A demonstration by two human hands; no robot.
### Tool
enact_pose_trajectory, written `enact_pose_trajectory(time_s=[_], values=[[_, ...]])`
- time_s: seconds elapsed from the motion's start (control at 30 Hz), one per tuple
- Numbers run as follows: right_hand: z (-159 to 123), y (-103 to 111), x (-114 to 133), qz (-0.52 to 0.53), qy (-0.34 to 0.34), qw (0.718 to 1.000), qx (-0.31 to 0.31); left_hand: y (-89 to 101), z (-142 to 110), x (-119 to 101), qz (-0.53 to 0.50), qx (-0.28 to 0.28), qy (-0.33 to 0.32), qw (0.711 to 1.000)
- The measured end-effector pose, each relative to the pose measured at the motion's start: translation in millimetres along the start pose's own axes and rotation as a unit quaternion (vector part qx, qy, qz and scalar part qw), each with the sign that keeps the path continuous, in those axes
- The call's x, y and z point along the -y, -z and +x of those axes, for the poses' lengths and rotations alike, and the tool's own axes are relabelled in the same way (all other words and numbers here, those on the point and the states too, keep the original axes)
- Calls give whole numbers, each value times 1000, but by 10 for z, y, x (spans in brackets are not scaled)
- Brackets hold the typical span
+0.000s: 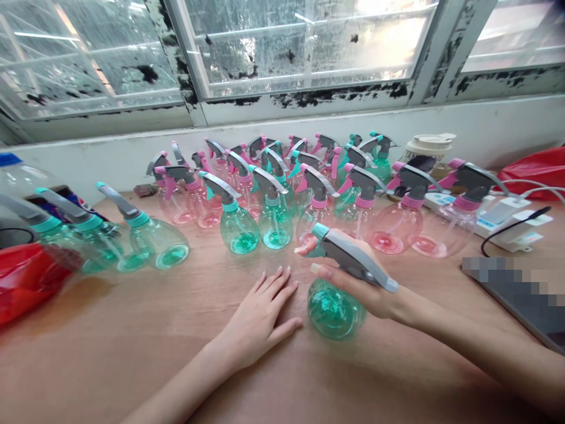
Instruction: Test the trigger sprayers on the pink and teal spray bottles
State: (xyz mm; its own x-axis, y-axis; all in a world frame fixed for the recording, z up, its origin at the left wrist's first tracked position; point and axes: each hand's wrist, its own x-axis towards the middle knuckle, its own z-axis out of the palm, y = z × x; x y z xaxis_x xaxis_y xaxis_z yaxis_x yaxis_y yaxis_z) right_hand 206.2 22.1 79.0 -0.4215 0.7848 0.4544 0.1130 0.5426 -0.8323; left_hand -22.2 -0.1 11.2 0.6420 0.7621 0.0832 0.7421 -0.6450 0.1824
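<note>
My right hand (353, 277) is wrapped round the neck of a green spray bottle (336, 312), just under its grey and teal trigger head. The bottle's round, see-through body shows below my fingers; whether its base touches the table I cannot tell. Palm down on the wooden table (145, 347), my left hand (260, 315) lies flat with its fingers spread, to the left of that bottle and holding nothing. Beyond my hands stand two green spray bottles (239, 229) and, to their right, several pink spray bottles (397, 227).
Three green spray bottles (161, 241) stand at the left by a red plastic bag (30, 277). More bottles crowd back towards the window wall (110, 156). On the right are a lidded cup (426, 147), a power strip with chargers (507, 218) and a dark flat device (507, 300).
</note>
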Motion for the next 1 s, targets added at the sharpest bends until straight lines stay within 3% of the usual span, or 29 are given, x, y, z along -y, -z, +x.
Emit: enact_pose_trajectory(time_s=[0.43, 1.0], values=[[21, 27, 35, -7, 37, 999, 8, 18, 14, -9, -2, 1, -1, 1000], [-52, -8, -59, 25, 26, 999, -10, -13, -6, 2, 15, 2, -1, 1000]])
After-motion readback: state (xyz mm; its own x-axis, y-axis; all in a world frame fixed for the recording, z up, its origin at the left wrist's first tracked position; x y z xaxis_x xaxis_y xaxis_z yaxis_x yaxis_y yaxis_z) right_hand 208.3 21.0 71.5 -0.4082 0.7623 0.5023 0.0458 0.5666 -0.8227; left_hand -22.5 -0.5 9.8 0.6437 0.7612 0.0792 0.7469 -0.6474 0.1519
